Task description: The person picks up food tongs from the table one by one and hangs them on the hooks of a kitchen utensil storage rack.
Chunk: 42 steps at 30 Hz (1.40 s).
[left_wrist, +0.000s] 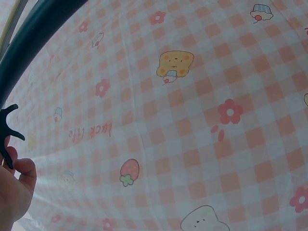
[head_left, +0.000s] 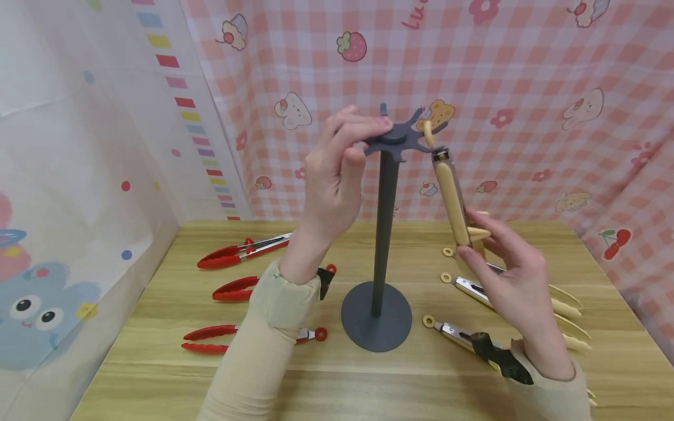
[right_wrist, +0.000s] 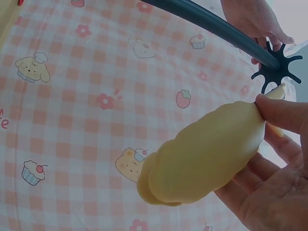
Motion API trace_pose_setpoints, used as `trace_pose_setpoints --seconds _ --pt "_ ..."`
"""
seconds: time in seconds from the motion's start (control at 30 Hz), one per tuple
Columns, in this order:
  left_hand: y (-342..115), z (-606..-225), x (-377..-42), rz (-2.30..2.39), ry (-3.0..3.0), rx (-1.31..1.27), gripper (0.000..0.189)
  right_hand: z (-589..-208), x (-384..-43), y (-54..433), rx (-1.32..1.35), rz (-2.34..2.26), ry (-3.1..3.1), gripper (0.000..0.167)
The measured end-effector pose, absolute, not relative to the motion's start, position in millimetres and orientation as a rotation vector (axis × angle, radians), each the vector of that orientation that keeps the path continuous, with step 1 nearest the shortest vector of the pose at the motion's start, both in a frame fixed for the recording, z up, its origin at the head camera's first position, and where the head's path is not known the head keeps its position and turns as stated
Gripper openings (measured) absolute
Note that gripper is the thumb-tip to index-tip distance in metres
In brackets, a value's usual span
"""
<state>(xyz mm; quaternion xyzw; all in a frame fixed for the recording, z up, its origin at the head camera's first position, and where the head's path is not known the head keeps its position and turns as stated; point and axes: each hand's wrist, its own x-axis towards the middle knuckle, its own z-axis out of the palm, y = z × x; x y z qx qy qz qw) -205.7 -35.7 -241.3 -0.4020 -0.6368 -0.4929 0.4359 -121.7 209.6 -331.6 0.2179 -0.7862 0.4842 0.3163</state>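
right grip (head_left: 518,283) pinches yellow kitchen tongs (head_left: 450,196), left grip (head_left: 334,172) the utensil rack (head_left: 386,228); best seat the ring (head_left: 429,134) fully before releasing.

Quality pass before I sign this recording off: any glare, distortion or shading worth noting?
Head view: bright, fairly even light, with the left hand, right hand and yellow tongs clear; left wrist view: the stand's pole bows, probably from lens distortion, and the checked cloth looks washed out toward lower left; right wrist view: the pole curves too, the upper right looks pale, the palm shaded.
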Motion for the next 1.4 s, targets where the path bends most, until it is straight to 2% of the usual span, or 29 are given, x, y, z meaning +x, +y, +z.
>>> trace_pose_setpoints --seconds 0.67,1.4 --pt "-34.4 -241.0 -204.4 -1.240 -1.590 -1.003 0.083 -337.7 -124.9 198.6 0.697 1.387 -2.040 0.070" --pt "-32.6 -243.2 -203.7 -1.242 -1.591 -0.972 0.086 -349.1 -126.2 174.4 0.670 1.478 -2.066 0.076"
